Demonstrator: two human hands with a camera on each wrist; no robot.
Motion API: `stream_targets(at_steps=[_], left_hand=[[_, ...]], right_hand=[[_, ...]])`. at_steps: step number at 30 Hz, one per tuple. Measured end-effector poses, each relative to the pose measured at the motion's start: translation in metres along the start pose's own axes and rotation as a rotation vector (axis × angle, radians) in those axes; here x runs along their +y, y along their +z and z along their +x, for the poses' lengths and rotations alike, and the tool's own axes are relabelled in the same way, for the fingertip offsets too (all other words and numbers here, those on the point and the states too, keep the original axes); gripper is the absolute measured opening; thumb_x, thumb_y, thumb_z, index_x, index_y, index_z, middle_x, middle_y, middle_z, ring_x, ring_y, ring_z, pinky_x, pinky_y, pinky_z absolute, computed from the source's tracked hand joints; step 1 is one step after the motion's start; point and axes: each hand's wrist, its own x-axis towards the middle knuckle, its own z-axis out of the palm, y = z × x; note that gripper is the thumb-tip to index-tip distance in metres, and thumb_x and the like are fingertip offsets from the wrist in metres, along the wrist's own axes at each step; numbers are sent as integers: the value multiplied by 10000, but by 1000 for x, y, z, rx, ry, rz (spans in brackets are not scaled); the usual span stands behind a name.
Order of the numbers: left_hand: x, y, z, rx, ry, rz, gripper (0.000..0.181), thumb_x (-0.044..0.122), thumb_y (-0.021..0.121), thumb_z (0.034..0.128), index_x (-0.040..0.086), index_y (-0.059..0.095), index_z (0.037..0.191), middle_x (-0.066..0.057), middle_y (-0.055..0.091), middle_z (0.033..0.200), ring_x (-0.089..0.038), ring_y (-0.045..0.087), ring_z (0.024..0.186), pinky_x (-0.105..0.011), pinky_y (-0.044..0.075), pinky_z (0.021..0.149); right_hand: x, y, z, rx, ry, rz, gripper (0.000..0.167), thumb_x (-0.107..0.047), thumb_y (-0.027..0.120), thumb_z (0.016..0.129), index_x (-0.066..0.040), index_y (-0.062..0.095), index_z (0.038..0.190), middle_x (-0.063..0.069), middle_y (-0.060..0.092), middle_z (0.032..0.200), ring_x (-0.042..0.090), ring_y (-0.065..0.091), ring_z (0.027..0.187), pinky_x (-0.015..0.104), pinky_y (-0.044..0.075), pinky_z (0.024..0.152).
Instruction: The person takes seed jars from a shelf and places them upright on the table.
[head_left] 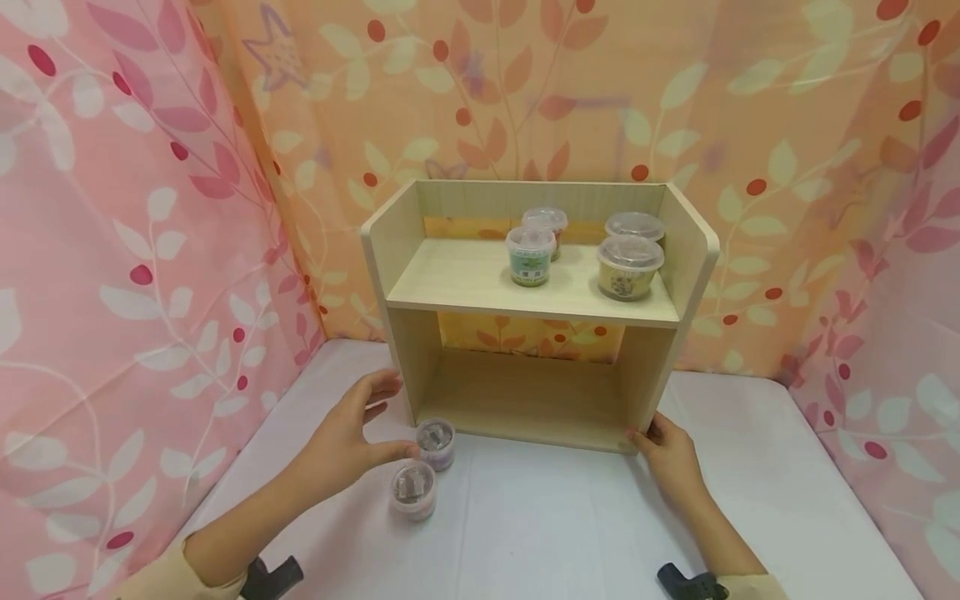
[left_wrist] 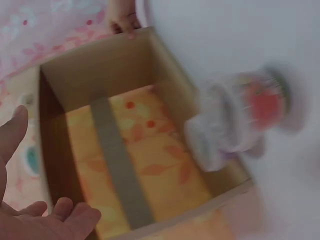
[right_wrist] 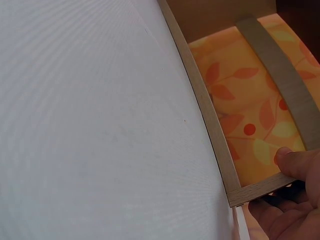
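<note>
A small pale wooden two-tier shelf (head_left: 457, 279) stands on the white table. My right hand (head_left: 673, 467) grips the lower front of its right side panel, thumb (right_wrist: 292, 162) on the inner side and fingers outside. By the left panel, my left hand (head_left: 337, 446) is held with fingers spread from the thumb, holding nothing. Near its thumb are two lidded plastic tubs, one (head_left: 437, 443) close to the shelf's front corner and one (head_left: 413, 492) nearer me. They blur in the left wrist view, where a red label (left_wrist: 262, 106) shows on one tub.
On the upper tier stand a green-labelled tub (head_left: 530, 260) with another tub (head_left: 546, 219) behind it, and a yellowish tub (head_left: 628, 271) with one more (head_left: 635, 224) behind it at the right. Floral cloth (head_left: 480, 100) surrounds the table (head_left: 540, 525) at the back and sides.
</note>
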Motion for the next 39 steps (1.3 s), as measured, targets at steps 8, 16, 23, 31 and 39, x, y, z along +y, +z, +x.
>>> stream_targets(at_steps=[8,16,23,31,39], left_hand=[[65,-22,46,-53,84,-124,920,192,909,766,99,375,1509,-87,519,1429,-254,505,1376,-396,417,1148],[108,-31,97,-39,57,-260,819,131,856,844,80,385,1512,-147,501,1482,-307,496,1400,-437,409,1169],[125,-28,140,-27,-14,-192,842,361,849,856,152,399,1536,-39,475,1541,-250,470,1431,-420,431,1155],[129,-10,185,-30,-69,-145,950,513,841,816,216,353,1576,1,421,1591,-199,411,1467,-403,405,1172],[119,9,217,-18,-103,-235,999,438,866,815,134,312,1589,-89,392,1614,-244,383,1487,-414,383,1189]], right_hand=[[-1,-1,-1,-14,11,22,582,-144,697,986,86,469,1469,296,609,1358,432,613,1250,154,530,904],[3,2,0,-1,-8,25,554,-112,710,970,87,502,1444,298,635,1316,424,629,1227,40,455,833],[2,1,1,5,-11,28,557,-106,707,972,96,494,1445,309,627,1321,431,636,1216,63,481,834],[1,0,0,0,-4,39,556,-114,704,976,92,494,1448,308,627,1322,431,639,1212,69,482,828],[3,1,1,3,-6,45,555,-115,707,975,86,497,1448,298,632,1323,424,633,1223,56,474,834]])
